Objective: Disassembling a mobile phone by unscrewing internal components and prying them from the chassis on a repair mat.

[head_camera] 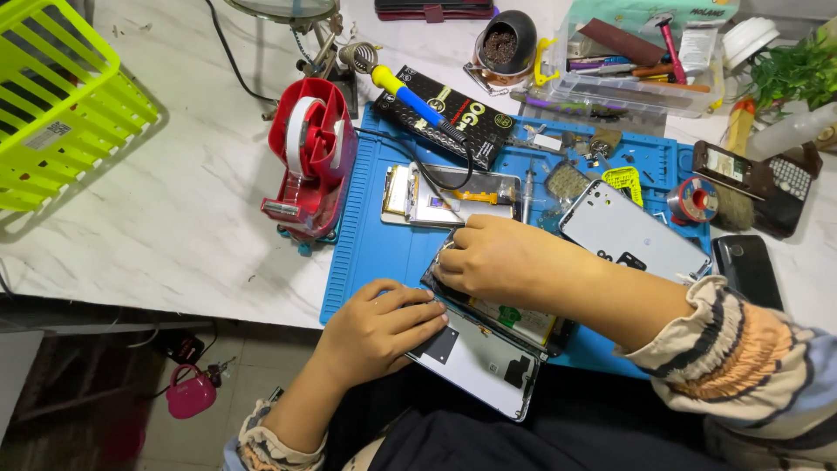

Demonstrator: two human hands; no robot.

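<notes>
The head view is taken from above a pale marbled surface [174,209], and the blue work mat [375,253] serves as the landmark. Far left of the mat a lime-green plastic basket [61,96] is seen, with a small white label on its side. Just left of the mat, touching its edge, a red tape dispenser [309,157] is set.

At the mat's near edge the left hand [379,331] is laid flat, fingers spread, pressing on the opened phone [488,336]; nothing is clenched in it. The phone hangs partly over the mat's front edge: its pale back panel is swung toward the person, and a green patch shows inside the body. The right hand [497,257] is closed with fingertips pinched at the phone's upper-left corner; what is pinched, if anything, cannot be told. By the look of it the phone has already been opened, with the work inside judged unfinished and closing left to do.

Above the hands, on the mat, a second disassembled phone frame [449,196] lies. At the mat's upper edge a flat black box with pale lettering [449,113] is placed, with a blue and yellow soldering iron [414,100] across it. Right of the hands a grey back cover [632,235] rests on the mat. Beyond the mat's upper right corner a clear plastic tray of tools [628,83] stands.
</notes>
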